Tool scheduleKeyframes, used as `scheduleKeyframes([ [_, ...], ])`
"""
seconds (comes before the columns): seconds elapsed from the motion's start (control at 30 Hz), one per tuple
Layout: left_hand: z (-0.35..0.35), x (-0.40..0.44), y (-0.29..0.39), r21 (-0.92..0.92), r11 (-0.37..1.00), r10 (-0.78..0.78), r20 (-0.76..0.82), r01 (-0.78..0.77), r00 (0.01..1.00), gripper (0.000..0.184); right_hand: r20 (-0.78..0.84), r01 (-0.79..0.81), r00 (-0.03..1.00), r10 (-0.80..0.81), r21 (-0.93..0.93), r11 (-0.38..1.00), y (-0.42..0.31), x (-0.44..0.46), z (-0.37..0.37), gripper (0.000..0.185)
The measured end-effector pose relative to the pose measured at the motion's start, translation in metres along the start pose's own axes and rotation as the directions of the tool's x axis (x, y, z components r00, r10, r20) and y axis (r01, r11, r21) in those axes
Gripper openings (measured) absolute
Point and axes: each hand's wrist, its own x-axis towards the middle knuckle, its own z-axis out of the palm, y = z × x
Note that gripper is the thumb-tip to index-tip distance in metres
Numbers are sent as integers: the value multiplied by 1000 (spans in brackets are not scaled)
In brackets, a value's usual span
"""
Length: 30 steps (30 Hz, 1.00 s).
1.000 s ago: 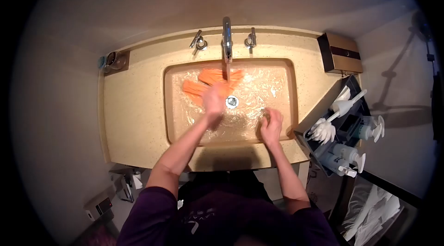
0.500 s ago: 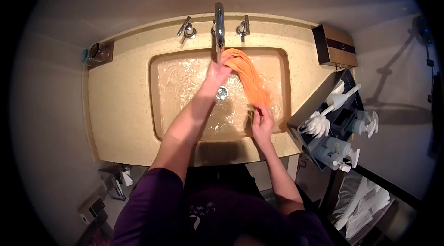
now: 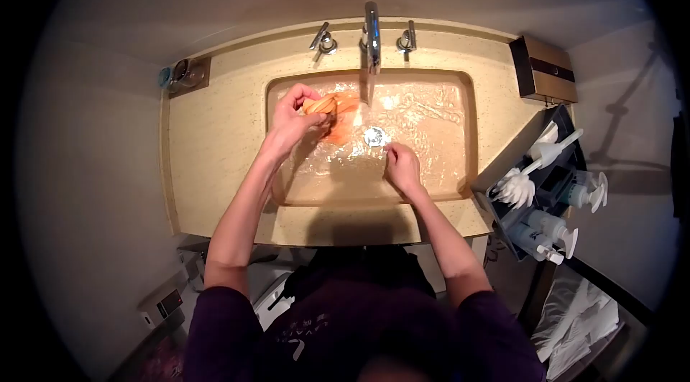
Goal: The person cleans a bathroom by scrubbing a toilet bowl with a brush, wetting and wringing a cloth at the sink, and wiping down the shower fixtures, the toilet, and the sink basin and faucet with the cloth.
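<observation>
My left hand (image 3: 289, 123) is closed around a bunched orange cloth (image 3: 321, 106) at the left side of the sink (image 3: 474, 139). Part of the cloth trails down into the rippling water. Beside the round metal drain (image 3: 374, 137), my right hand (image 3: 404, 169) hangs low over the basin with its fingers curled together; whether anything is in them is hidden. Between and beyond both hands, the chrome faucet (image 3: 371, 37) reaches over the back edge of the sink, with a stream falling below its spout.
Lever handles (image 3: 325, 42) flank the faucet. A dark angled caddy (image 3: 533, 130) with a white brush (image 3: 546, 155) and pump bottles (image 3: 550, 224) is at the right. A brown box (image 3: 550, 71) sits at the back right, glass cups (image 3: 188, 73) at the back left.
The orange cloth went from under the faucet to the left side, now bunched in my left hand. My right hand, formerly at the cloth's lower end, is now apart from it. The view shifted.
</observation>
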Motion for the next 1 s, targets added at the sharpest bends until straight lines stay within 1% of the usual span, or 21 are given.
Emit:
scheduleKeyframes([
  [0.03,2,-19,32,-13,995,102,-11,-102,995,29,4,2,1000,-2,5,1000,-3,7,6,17],
  [0.07,3,-37,59,-26,979,204,-24,-204,979,29,39,40,999,-35,-160,986,-6,14,11,18],
  [0.1,2,-52,81,-22,979,203,-30,-203,979,29,77,84,995,-62,-320,944,-9,20,17,19],
  [0.13,1,-67,99,-75,973,215,-47,-218,975,30,127,43,992,-3,-320,947,-6,27,25,24],
  [0.17,-1,-79,112,-129,964,226,-65,-233,972,32,131,50,991,-8,-319,946,-11,30,26,24],
  [0.23,-10,-97,126,-152,947,272,-87,-283,958,31,242,53,966,86,-516,855,-20,36,28,26],
  [0.4,-25,-123,130,-206,909,333,-167,-363,928,32,300,171,953,36,-636,753,-22,38,34,26],
  [0.5,-28,-128,124,-312,858,363,-195,-409,911,34,272,124,961,46,-575,809,-48,32,13,25],
  [0.53,-29,-129,123,-335,853,365,-165,-400,916,35,235,125,972,-6,-493,861,-60,32,11,25],
  [0.57,-31,-130,121,-359,849,364,-134,-387,922,35,196,129,979,-52,-406,905,-69,33,11,24],
  [0.6,-31,-130,119,-322,863,362,-142,-389,921,33,128,216,974,-189,-246,945,-68,45,22,22],
  [0.63,-30,-129,117,-326,859,365,-151,-395,919,33,40,260,965,-259,-37,965,-87,58,26,20],
  [0.67,-30,-129,116,-323,860,364,-155,-396,918,33,75,143,984,-164,226,963,-106,78,33,24],
  [0.7,-29,-128,115,-320,860,364,-160,-397,918,32,222,-82,975,8,323,943,-139,98,28,31],
  [0.73,-28,-128,115,-316,860,367,-164,-401,916,32,272,-168,962,7,571,804,-143,126,46,44],
  [0.77,-27,-128,115,-281,877,354,-171,-389,920,31,384,-352,919,87,701,620,-184,139,33,53],
  [0.8,-27,-129,116,-245,895,337,-174,-372,925,31,419,-431,901,114,826,364,-209,152,33,49],
  [0.87,-26,-129,117,-220,903,334,-177,-368,926,30,590,-592,803,82,806,-5,-230,183,35,28],
  [0.9,-26,-129,118,-203,906,338,-186,-372,923,30,633,-627,774,7,768,-133,-225,197,36,16],
  [0.97,-28,-129,116,-196,905,343,-185,-377,921,30,677,-683,724,-132,679,-269,-168,237,60,12],
  [1.0,-30,-128,115,-194,899,358,-191,-393,914,29,672,-660,740,-24,719,-218,-182,221,46,5],
])
